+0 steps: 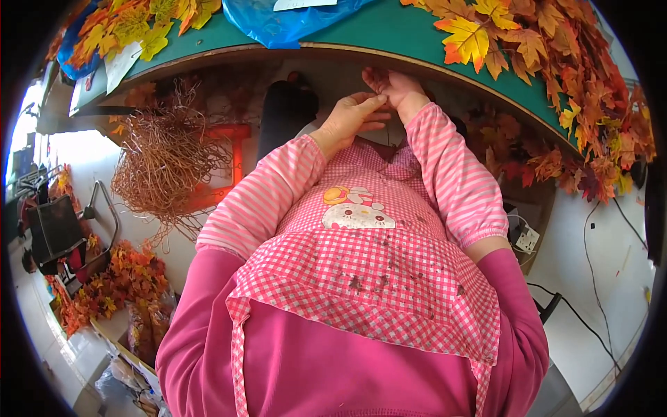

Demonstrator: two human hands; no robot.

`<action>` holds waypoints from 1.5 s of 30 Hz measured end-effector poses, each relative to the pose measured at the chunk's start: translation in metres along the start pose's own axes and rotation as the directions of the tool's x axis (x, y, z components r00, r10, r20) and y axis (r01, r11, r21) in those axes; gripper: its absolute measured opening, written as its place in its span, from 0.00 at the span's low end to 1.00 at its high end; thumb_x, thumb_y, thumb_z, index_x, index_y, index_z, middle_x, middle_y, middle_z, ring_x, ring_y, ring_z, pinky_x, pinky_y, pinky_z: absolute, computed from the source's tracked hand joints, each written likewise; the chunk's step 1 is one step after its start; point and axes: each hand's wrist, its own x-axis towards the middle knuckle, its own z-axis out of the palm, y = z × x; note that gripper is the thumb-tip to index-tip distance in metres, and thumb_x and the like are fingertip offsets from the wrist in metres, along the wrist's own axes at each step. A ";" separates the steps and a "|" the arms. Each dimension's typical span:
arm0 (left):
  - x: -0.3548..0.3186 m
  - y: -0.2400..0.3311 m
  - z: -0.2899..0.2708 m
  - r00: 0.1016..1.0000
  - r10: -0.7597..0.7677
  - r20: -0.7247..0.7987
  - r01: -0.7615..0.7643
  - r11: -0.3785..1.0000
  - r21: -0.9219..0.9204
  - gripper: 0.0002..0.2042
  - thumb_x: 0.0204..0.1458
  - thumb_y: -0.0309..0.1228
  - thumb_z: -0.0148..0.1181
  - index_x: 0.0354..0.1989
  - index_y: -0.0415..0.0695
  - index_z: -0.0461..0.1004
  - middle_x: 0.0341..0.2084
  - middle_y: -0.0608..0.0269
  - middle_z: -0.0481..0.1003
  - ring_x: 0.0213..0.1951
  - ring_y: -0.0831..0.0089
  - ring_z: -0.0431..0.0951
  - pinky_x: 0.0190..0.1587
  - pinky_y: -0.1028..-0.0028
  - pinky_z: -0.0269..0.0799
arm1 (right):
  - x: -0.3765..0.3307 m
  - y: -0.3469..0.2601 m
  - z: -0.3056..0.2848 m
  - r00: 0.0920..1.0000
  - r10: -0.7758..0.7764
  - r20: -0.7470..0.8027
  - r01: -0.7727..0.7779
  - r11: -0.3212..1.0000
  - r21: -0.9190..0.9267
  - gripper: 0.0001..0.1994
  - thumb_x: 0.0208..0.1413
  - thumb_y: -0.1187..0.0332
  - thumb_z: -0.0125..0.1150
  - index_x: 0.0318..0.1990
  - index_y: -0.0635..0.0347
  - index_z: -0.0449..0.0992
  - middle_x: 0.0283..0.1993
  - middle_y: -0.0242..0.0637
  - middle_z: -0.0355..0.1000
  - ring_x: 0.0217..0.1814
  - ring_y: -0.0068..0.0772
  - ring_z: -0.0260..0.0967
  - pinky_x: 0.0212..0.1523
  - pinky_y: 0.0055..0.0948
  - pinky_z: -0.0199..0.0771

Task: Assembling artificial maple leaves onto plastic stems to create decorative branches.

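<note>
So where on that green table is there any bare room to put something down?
One bare strip of the green table runs between the blue plastic bag and the right-hand leaves. Its left end is crowded with yellow leaves and paper. Both hands work below its edge.

I saw a craft workshop: a green worktable (pixel 375 31) heaped with fake autumn leaves (pixel 549 48), a wire bundle (pixel 163 163), leaf-filled bins (pixel 104 292) on the floor.

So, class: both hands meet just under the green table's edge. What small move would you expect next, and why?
Probably the left hand pinches and twists against what the right hand holds: their fingertips touch around a small dark red-brown artificial leaf, though the piece is mostly hidden.
</note>
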 end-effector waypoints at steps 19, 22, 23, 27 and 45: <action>0.005 0.014 -0.037 0.956 -0.039 -0.291 -0.098 0.892 -0.442 0.05 0.59 0.28 0.50 0.36 0.39 0.69 0.19 0.71 0.65 0.18 0.79 0.63 0.26 0.80 0.64 | -0.017 0.021 -0.028 0.853 -0.313 0.418 0.393 -0.143 -0.909 0.17 0.60 0.61 0.52 0.51 0.63 0.72 0.39 0.44 0.77 0.37 0.46 0.76 0.40 0.36 0.75; -0.019 0.026 -0.046 0.968 -0.252 0.022 0.237 0.872 -0.429 0.05 0.58 0.28 0.49 0.33 0.39 0.68 0.13 0.78 0.53 0.12 0.84 0.48 0.16 0.81 0.45 | 0.002 0.013 -0.073 0.830 -0.156 0.535 0.391 -0.521 -0.759 0.16 0.61 0.61 0.47 0.51 0.58 0.74 0.44 0.46 0.76 0.41 0.51 0.74 0.44 0.41 0.74; -0.031 0.027 -0.046 0.922 -0.383 0.044 0.374 0.861 -0.345 0.05 0.57 0.26 0.49 0.32 0.38 0.68 0.11 0.78 0.52 0.11 0.85 0.46 0.14 0.80 0.41 | 0.011 0.000 -0.094 0.841 -0.359 0.405 0.174 -0.529 -0.831 0.16 0.59 0.59 0.50 0.52 0.52 0.74 0.45 0.44 0.76 0.43 0.49 0.74 0.47 0.42 0.73; -0.090 0.045 -0.078 0.969 -0.141 -0.202 0.073 0.947 -0.312 0.05 0.57 0.27 0.50 0.34 0.39 0.70 0.12 0.79 0.52 0.12 0.86 0.47 0.13 0.82 0.41 | 0.029 -0.081 -0.198 0.731 -0.489 0.477 -0.146 -0.794 -0.591 0.18 0.51 0.62 0.56 0.51 0.46 0.76 0.46 0.45 0.75 0.49 0.50 0.73 0.51 0.45 0.72; -0.071 -0.016 -0.048 0.944 0.260 -0.203 -0.271 0.962 -0.030 0.11 0.61 0.28 0.41 0.42 0.36 0.70 0.31 0.44 0.76 0.31 0.51 0.79 0.35 0.55 0.77 | -0.047 0.053 0.015 0.890 0.286 0.354 0.175 0.502 -0.847 0.16 0.62 0.58 0.54 0.50 0.60 0.74 0.45 0.34 0.75 0.43 0.23 0.72 0.41 0.22 0.71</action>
